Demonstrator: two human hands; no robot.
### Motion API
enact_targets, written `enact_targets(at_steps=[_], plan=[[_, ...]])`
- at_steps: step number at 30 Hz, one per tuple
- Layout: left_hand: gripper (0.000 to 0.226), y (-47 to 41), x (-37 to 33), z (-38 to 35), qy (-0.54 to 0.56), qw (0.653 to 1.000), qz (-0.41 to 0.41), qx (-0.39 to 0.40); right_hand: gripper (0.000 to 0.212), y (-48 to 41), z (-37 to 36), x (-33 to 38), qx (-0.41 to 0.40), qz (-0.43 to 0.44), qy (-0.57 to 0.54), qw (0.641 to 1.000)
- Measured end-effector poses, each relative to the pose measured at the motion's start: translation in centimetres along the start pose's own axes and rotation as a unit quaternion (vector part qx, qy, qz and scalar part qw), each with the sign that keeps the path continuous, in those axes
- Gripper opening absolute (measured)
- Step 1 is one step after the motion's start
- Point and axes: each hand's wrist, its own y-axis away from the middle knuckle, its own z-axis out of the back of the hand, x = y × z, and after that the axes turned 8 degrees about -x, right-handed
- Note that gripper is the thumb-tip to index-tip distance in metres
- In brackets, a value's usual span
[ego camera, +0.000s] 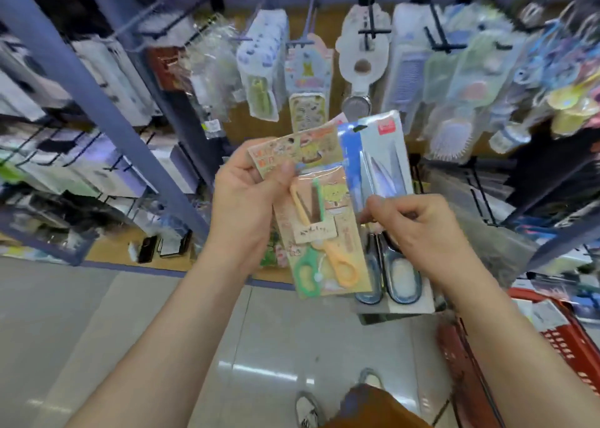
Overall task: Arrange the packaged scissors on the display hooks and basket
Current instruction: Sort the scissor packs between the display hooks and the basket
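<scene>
Beige printed card backs the children's scissors pack (349, 242), which the left hand (246, 197) grips near its upper left corner, thumb pressed on the front and fingers curled behind. Below that grip the pack slants down and to the right, with one green and one orange pair sealed under clear plastic, their handles at the low end. Just to the right, the right hand (418, 229) pinches the grey-handled scissors pack (380, 155) between thumb and forefinger about halfway along its length. The blue and white card and the blade tips rise above the pinch, and the grey loop handles hang below it. The two packs touch and overlap along their inner edges, and the beige one seems to lie in front at the lower end. Both are held in the air in front of the shelving, neither hung nor set down. Above and beyond both grips, black display hooks (374, 32) jut from the back panel, carrying other packaged goods, among them a hairbrush (449, 142) up and to the right of the pinch. Below and to the right of the right wrist sits a red basket (566, 341) with more packs inside. Pale glossy floor (162, 314) lies under the forearms, with a shoe (306, 409) near the bottom edge.
</scene>
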Motion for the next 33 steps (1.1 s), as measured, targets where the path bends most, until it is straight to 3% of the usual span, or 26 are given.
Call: enact_targets(at_steps=[5,12,16,18,21,25,27,30,33], plan=[[0.021,-3.4,-5.3,-1.2,0.058,0.993,-0.084,0.053,0.012,-3.1,-1.6,6.7,-0.016,0.129,0.025,0.991],[0.012,-8.5,-11.3,-5.5,0.062,0.985,-0.133,0.096,0.009,-8.6,-1.6,12.1,-0.018,0.259,0.031,0.965],[0.002,-11.4,-14.4,-7.6,0.028,0.978,-0.174,0.110,0.013,-11.6,-0.7,13.9,-0.022,0.292,0.012,0.956],[0.005,-12.4,-15.7,-8.6,0.009,0.972,-0.195,0.132,0.025,-12.8,-0.4,14.9,-0.023,0.304,0.008,0.952],[0.006,-13.1,-17.1,-9.8,-0.020,0.965,-0.216,0.146,0.068,-14.1,0.1,16.2,-0.010,0.294,0.016,0.956],[0.003,-14.3,-17.4,-10.8,-0.036,0.972,-0.206,0.108,0.072,-15.8,0.1,16.8,0.015,0.238,-0.010,0.971],[0.003,-15.3,-17.3,-11.1,-0.048,0.975,-0.200,0.080,0.065,-16.4,0.0,16.7,0.020,0.217,-0.017,0.976],[0.007,-16.9,-17.7,-11.4,-0.066,0.978,-0.192,0.057,0.027,-16.8,-0.1,17.1,0.015,0.170,-0.052,0.984],[0.004,-18.4,-18.2,-11.1,-0.096,0.974,-0.201,0.048,0.021,-17.6,-0.2,17.5,0.021,0.155,-0.050,0.986]])
